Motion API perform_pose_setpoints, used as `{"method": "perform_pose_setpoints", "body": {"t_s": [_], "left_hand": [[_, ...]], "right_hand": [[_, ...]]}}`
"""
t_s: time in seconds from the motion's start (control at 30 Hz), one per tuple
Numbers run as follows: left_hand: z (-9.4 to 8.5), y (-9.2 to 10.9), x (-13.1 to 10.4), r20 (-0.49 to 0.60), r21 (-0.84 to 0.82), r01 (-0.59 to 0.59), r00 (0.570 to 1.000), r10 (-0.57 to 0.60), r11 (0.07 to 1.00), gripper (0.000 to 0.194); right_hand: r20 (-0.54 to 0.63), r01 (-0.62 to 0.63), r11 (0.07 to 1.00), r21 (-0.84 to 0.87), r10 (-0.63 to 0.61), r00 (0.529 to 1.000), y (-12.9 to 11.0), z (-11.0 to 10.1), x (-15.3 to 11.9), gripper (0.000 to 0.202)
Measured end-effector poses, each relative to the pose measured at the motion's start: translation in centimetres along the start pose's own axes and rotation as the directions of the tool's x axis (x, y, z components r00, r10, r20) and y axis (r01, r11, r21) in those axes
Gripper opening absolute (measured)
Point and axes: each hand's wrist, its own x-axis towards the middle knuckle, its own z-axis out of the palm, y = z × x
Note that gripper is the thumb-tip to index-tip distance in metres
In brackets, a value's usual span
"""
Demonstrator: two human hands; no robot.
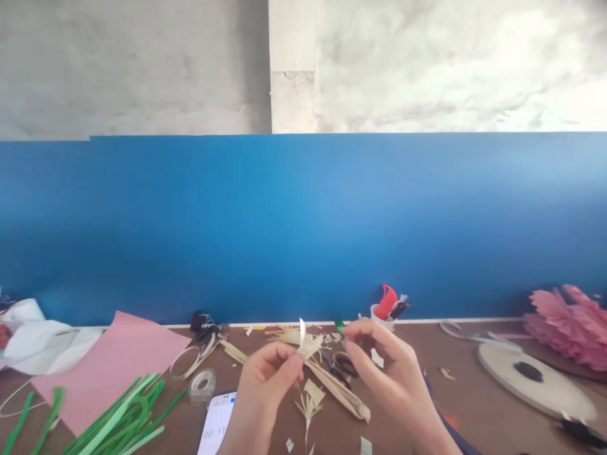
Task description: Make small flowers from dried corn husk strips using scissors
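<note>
My left hand (274, 378) pinches a pale, dry leaf-like piece (310, 346) between thumb and fingertips, and a thin white strip (302, 331) stands up beside it. To the right, my right hand (386, 361) is raised with thumb and index finger close together; a small bit of green (340, 327) shows at the fingertips, and I cannot make out whether it is held. Between and below the hands lie a bundle of dry husk strips (339, 392) and a small husk flower (309, 407) on a thin stem. Dark-handled scissors (342, 366) rest partly behind the husks.
Green stems (126, 417) and pink paper (111, 363) lie left, near a tape roll (202, 383) and a phone (217, 422). A cup of pens (382, 314) stands by the blue partition (303, 227). At right are an oval white device (535, 382) and pink paper flowers (569, 325).
</note>
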Motion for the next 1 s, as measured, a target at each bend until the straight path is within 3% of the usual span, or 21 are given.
{"method": "perform_pose_setpoints", "body": {"t_s": [0.07,0.17,0.27,0.33,0.4,0.47,0.5,0.57,0.67,0.8,1.0], "left_hand": [[0.1,0.0,-0.3,-0.059,0.142,-0.121,0.990,0.130,0.982,0.025],[0.3,-0.1,-0.9,-0.060,0.299,-0.256,0.956,0.286,0.919,0.022],[0.4,-0.1,-1.1,-0.064,0.348,-0.280,0.945,0.321,0.895,0.021],[0.4,0.0,-1.0,-0.092,0.293,-0.206,0.966,0.242,0.934,0.023],[0.4,0.2,-0.8,-0.090,0.149,-0.088,0.991,0.102,0.985,0.027],[0.5,0.2,-0.6,-0.048,-0.016,0.027,0.998,-0.028,1.000,0.032],[0.6,0.1,-0.5,-0.025,-0.081,0.074,0.997,-0.076,0.994,0.033],[0.7,0.0,-0.4,0.011,-0.169,0.150,0.989,-0.150,0.974,0.032],[0.6,-0.5,-0.3,0.067,-0.233,0.228,0.974,-0.218,0.945,0.030],[0.3,-1.3,0.1,0.167,-0.278,0.291,0.953,-0.252,0.915,0.031],[0.1,-1.8,0.5,0.292,-0.327,0.338,0.924,-0.246,0.882,0.033]], "right_hand": [[0.132,-0.114,0.990,0.078,0.103,0.986,-0.6,0.5,-0.1,0.019],[0.294,-0.225,0.963,0.147,0.175,0.940,-1.6,1.5,-0.4,0.024],[0.258,-0.262,0.940,0.218,0.203,0.945,-1.6,1.5,-0.4,0.031],[0.157,-0.248,0.954,0.167,0.222,0.962,-0.8,0.8,-0.1,0.033],[-0.049,-0.183,0.981,-0.070,0.180,0.982,0.1,0.0,0.2,0.026],[-0.200,-0.036,0.942,-0.333,-0.034,0.979,0.7,-0.4,0.4,0.022],[-0.198,0.076,0.908,-0.411,-0.170,0.965,0.6,-0.3,0.5,0.026],[-0.064,0.342,0.837,-0.426,-0.405,0.912,0.0,0.3,0.4,0.027],[0.099,0.551,0.750,-0.366,-0.558,0.824,-1.4,1.5,0.1,0.022],[0.111,0.605,0.696,-0.387,-0.616,0.780,-1.8,1.9,-0.1,0.017],[0.150,0.612,0.676,-0.411,-0.612,0.776,-1.4,1.4,-0.1,0.016]]}}
